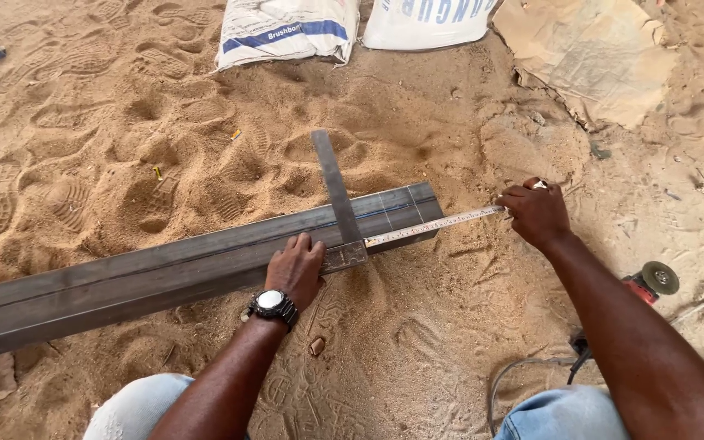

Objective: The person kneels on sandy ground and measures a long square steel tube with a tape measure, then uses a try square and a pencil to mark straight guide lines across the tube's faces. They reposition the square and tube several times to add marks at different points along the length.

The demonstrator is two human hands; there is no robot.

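While flat, left hand [297, 269] on beam [165, 273]

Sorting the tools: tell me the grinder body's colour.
Red, on the angle grinder lying in the sand; head view shows it.

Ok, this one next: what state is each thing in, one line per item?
Steel beam: lying flat on the sand, marked with lines near its end.
Try square: laid across the beam, stock at the near edge.
Tape measure: extended along the beam end.
Left hand: pressing on the beam beside the square.
Right hand: gripping the tape's case.
Angle grinder: lying on the sand, untouched.
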